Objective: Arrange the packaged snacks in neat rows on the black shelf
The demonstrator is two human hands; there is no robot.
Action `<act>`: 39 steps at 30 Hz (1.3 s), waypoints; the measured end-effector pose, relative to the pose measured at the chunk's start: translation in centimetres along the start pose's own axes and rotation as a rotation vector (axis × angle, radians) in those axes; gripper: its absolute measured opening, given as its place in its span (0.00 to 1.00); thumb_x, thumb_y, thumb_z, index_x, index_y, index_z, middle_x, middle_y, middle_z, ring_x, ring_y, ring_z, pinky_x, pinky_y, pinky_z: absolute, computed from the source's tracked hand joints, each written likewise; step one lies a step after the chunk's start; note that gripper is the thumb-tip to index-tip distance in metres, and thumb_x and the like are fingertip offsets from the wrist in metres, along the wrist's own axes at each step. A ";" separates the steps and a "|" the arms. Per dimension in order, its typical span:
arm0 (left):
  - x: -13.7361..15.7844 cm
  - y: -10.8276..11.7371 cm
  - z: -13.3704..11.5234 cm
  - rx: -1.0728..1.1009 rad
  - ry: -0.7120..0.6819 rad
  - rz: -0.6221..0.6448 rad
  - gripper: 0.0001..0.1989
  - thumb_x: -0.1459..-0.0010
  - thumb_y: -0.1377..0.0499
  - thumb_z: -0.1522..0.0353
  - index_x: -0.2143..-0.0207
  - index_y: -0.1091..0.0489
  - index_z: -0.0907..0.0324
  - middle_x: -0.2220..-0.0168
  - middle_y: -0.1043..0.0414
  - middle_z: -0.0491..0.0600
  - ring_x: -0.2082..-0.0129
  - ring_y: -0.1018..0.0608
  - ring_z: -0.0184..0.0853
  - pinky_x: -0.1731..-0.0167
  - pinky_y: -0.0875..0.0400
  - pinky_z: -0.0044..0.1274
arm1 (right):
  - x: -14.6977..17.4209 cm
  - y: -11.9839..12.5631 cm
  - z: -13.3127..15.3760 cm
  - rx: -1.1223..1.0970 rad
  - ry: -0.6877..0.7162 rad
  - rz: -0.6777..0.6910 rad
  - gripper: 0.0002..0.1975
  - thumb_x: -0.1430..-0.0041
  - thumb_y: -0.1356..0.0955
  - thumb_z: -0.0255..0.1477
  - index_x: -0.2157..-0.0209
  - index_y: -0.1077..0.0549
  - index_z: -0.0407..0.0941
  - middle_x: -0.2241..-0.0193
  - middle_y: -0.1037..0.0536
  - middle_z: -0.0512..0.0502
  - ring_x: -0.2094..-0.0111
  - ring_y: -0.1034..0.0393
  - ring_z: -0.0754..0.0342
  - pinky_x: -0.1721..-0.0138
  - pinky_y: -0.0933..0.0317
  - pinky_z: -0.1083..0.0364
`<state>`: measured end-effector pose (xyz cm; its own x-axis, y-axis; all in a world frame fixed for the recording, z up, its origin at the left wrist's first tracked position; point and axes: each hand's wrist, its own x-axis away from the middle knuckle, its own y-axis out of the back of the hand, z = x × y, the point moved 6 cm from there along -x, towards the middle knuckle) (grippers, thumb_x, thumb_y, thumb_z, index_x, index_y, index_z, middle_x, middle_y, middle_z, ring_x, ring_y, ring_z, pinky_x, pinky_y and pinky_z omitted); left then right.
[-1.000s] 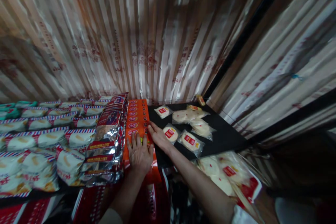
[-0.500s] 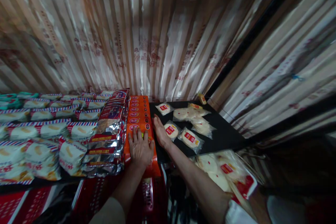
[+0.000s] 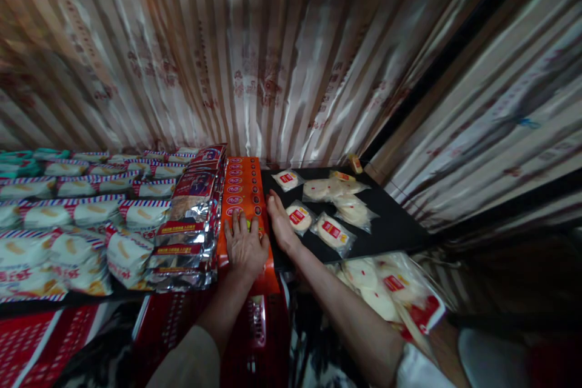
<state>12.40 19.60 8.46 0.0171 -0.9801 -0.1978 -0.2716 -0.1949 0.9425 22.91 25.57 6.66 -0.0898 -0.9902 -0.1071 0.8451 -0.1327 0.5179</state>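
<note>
My right hand [image 3: 282,224] has shifted off the orange packaging [image 3: 243,185], which lies right of the silvery bags [image 3: 188,212], to just beside it, fingers together, gripping nothing. That leaves my left hand [image 3: 247,245] flat on top, fingers slightly apart, hiding some print. Whether my right palm touches it, I can't quite tell.

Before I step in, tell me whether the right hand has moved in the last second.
Yes: judged against the black table, the right hand has shifted slightly rightward and farther toward the striped wall.
</note>
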 end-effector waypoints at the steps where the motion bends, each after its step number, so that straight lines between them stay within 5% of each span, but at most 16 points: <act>1: 0.0 0.1 0.0 0.000 -0.004 0.001 0.24 0.45 0.48 0.62 0.46 0.35 0.60 0.40 0.42 0.58 0.37 0.47 0.49 0.40 0.55 0.43 | 0.4 0.2 0.4 -0.059 -0.015 0.008 0.31 0.36 0.51 0.46 0.39 0.46 0.45 0.41 0.37 0.45 0.41 0.43 0.54 0.42 0.47 0.52; 6: 0.1 0.2 0.0 0.010 -0.024 -0.003 0.24 0.45 0.48 0.63 0.46 0.36 0.60 0.40 0.41 0.59 0.37 0.46 0.49 0.41 0.54 0.43 | 2.3 0.9 0.8 -0.257 -0.025 -0.020 0.30 0.39 0.45 0.48 0.44 0.38 0.44 0.42 0.35 0.43 0.41 0.44 0.52 0.39 0.52 0.50; 15: 0.0 -0.1 0.3 0.033 -0.036 -0.052 0.25 0.45 0.47 0.60 0.47 0.35 0.61 0.42 0.40 0.60 0.38 0.45 0.51 0.40 0.53 0.43 | 5.3 1.9 -0.3 -0.491 -0.017 -0.041 0.26 0.42 0.40 0.50 0.51 0.30 0.47 0.49 0.28 0.43 0.52 0.31 0.48 0.47 0.39 0.45; 27: 0.5 1.0 -0.1 0.146 -0.115 -0.142 0.23 0.42 0.48 0.62 0.46 0.38 0.64 0.42 0.41 0.62 0.38 0.44 0.50 0.42 0.47 0.44 | 9.5 4.8 -1.0 -0.486 -0.055 -0.098 0.25 0.43 0.38 0.49 0.55 0.28 0.45 0.53 0.26 0.42 0.54 0.31 0.48 0.53 0.34 0.47; 35: 7.6 3.7 -3.3 0.464 -0.449 -0.170 0.13 0.42 0.53 0.75 0.58 0.32 0.63 0.52 0.31 0.55 0.47 0.31 0.37 0.47 0.33 0.30 | 12.1 9.4 -4.6 -0.439 -0.117 -0.333 0.22 0.45 0.36 0.44 0.54 0.31 0.45 0.52 0.27 0.40 0.53 0.31 0.47 0.55 0.33 0.47; 39: 11.3 4.1 -3.8 0.521 -0.448 -0.047 0.14 0.42 0.53 0.76 0.58 0.31 0.61 0.53 0.30 0.53 0.54 0.26 0.35 0.53 0.28 0.29 | 14.5 14.0 -8.8 -0.122 -0.107 -0.486 0.21 0.45 0.38 0.41 0.55 0.30 0.43 0.55 0.26 0.38 0.52 0.32 0.45 0.48 0.40 0.41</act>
<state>15.10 7.58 11.10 -0.3290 -0.8389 -0.4336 -0.7092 -0.0837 0.7001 38.04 9.72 4.86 -0.5353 -0.8155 -0.2202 0.7476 -0.5787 0.3260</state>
